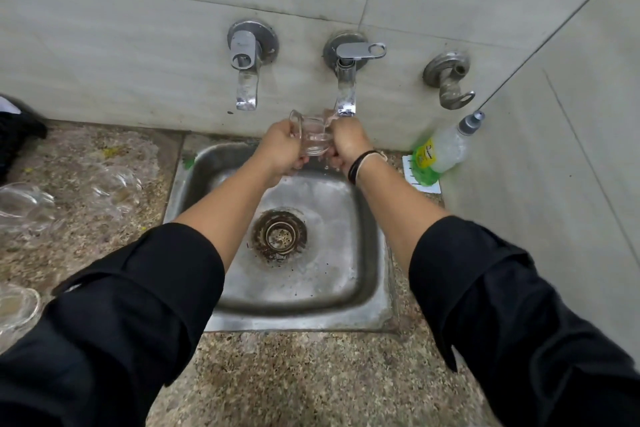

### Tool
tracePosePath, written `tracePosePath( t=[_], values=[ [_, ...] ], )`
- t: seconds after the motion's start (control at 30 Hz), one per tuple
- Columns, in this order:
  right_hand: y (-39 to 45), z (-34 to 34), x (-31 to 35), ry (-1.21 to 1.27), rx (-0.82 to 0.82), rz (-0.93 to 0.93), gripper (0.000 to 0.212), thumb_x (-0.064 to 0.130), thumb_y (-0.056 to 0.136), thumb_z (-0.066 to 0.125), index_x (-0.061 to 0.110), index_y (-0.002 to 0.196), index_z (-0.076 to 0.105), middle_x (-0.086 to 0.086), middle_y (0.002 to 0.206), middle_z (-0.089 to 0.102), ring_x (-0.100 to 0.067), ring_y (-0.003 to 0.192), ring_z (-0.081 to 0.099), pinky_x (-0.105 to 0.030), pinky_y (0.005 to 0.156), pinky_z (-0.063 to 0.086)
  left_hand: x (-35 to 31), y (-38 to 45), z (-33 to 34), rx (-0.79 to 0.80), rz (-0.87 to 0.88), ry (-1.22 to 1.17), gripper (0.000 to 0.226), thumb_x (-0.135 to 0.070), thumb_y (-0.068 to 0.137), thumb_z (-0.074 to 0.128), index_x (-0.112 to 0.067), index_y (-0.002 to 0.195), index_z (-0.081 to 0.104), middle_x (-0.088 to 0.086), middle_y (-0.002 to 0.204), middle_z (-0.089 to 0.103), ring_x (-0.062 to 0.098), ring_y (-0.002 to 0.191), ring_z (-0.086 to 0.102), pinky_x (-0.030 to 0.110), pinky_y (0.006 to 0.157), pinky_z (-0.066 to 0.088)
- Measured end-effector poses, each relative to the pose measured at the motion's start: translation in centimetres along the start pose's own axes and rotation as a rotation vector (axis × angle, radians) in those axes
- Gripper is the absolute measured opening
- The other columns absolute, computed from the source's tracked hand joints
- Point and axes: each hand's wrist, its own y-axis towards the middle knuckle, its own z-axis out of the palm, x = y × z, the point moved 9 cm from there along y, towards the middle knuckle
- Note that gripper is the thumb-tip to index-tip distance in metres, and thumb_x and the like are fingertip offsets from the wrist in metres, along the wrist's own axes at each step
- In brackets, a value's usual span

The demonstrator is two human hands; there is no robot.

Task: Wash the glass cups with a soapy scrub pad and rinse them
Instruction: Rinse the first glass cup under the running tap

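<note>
Centre of frame, just under the middle tap point(347, 80): glass cup point(311, 135) held tilted between both hands, above the back edge of the sink point(367, 253). Left hand point(282, 149) grips its left side, fingers curled round it. Right hand point(346, 146) grips its right side, fingers curled; dark band at that wrist. More cups point(27, 204) lie on the counter at left of frame. Soap bottle point(446, 146) leans in the corner at right, on a green pad point(427, 175).
</note>
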Motion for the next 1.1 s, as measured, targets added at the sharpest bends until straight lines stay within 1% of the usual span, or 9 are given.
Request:
tracePosePath(
  t=[0.13, 0.27, 0.37, 0.47, 0.63, 0.77, 0.87, 0.93, 1.1],
  values=[
    [0.2, -0.8, 1.0, -0.021, -0.17, -0.218, 0.021, 0.03, 0.07, 0.046, 0.016, 0.064, 0.06, -0.006, 0.06, 0.06, -0.032, 0.06, 0.057, -0.041, 0.054, 0.043, 0.4, -0.3, 0.5, 0.115, -0.069, -0.074, 0.014, -0.002, 0.1, 0.051, -0.009, 0.105, 0.062, 0.008, 0.063, 0.054, 0.008, 0.035, 0.038, 0.017, 0.036, 0.022],
    [-1.0, 0.5, -0.8, 0.094, 0.045, 0.108, 0.022, 0.026, 0.086, 0.04, 0.017, 0.071, 0.054, -0.007, 0.062, 0.047, -0.017, 0.039, 0.033, -0.017, 0.039, 0.02, -3.9, -1.1, -1.3, -0.137, 0.49, 0.39, 0.016, -0.004, 0.091, 0.065, -0.017, 0.091, 0.057, -0.008, 0.07, 0.059, -0.001, 0.052, 0.054, 0.015, 0.052, 0.037],
    [-2.0, 0.7, -2.3, 0.036, 0.26, 0.355, 0.028, 0.033, 0.093, 0.032, 0.021, 0.072, 0.045, 0.001, 0.058, 0.044, -0.007, 0.036, 0.025, -0.011, 0.034, 0.012, -4.9, -2.3, 0.5, -0.036, 0.755, 0.484, 0.022, 0.0, 0.089, 0.065, -0.012, 0.103, 0.054, -0.002, 0.086, 0.06, 0.014, 0.071, 0.054, 0.022, 0.063, 0.039],
    [-2.4, 1.1, -3.1, 0.071, 0.303, 0.39, 0.031, 0.038, 0.095, 0.034, 0.021, 0.074, 0.048, 0.003, 0.059, 0.046, -0.008, 0.041, 0.03, -0.013, 0.035, 0.018, -3.5, -1.3, 0.9, 0.009, 0.628, 0.368, 0.026, 0.002, 0.091, 0.062, -0.02, 0.101, 0.054, 0.002, 0.084, 0.066, 0.022, 0.071, 0.06, 0.03, 0.064, 0.048],
    [-2.6, 0.6, -1.3, 0.335, 0.012, 0.101, 0.028, 0.037, 0.091, 0.045, 0.021, 0.082, 0.067, -0.002, 0.076, 0.07, -0.022, 0.065, 0.066, -0.036, 0.06, 0.054, -2.5, -0.8, 1.7, -0.01, 0.517, 0.23, 0.029, 0.001, 0.091, 0.058, -0.026, 0.1, 0.061, -0.005, 0.093, 0.072, 0.011, 0.085, 0.069, 0.029, 0.077, 0.057],
    [-2.8, 0.2, -0.4, 0.012, -0.201, -0.183, 0.039, 0.058, 0.078, 0.06, 0.027, 0.099, 0.062, -0.004, 0.105, 0.067, -0.017, 0.092, 0.067, -0.037, 0.079, 0.055, -3.3, -1.2, 2.0, -0.059, 0.472, 0.152, 0.027, -0.003, 0.093, 0.056, -0.03, 0.094, 0.06, -0.013, 0.091, 0.07, -0.001, 0.084, 0.066, 0.021, 0.075, 0.052],
    [-2.9, -0.3, 0.1, -0.04, -0.151, -0.234, 0.026, 0.018, 0.086, 0.059, 0.023, 0.112, 0.062, 0.002, 0.116, 0.067, -0.017, 0.105, 0.066, -0.037, 0.093, 0.054, -3.1, -0.5, 1.8, 0.035, 0.346, 0.037, 0.031, 0.007, 0.088, 0.052, -0.019, 0.103, 0.062, -0.001, 0.093, 0.072, 0.016, 0.081, 0.069, 0.032, 0.071, 0.057],
    [-2.4, -1.1, 0.3, -0.075, -0.142, -0.25, 0.039, 0.0, 0.084, 0.053, 0.017, 0.117, 0.068, 0.003, 0.111, 0.071, -0.017, 0.103, 0.067, -0.03, 0.091, 0.053, -2.2, -0.1, 1.9, 0.101, 0.234, -0.062, 0.027, -0.003, 0.087, 0.056, -0.021, 0.107, 0.061, 0.004, 0.097, 0.071, 0.021, 0.081, 0.069, 0.037, 0.071, 0.057],
    [-2.9, -1.2, 1.8, -0.285, -0.248, -0.28, 0.019, 0.009, 0.078, 0.061, 0.017, 0.086, 0.077, -0.001, 0.079, 0.075, -0.023, 0.077, 0.072, -0.033, 0.067, 0.057, -1.8, 0.4, 2.2, 0.039, 0.129, -0.095, 0.022, -0.016, 0.09, 0.062, -0.025, 0.109, 0.057, 0.006, 0.099, 0.068, 0.022, 0.081, 0.065, 0.036, 0.064, 0.052]
  ],
)
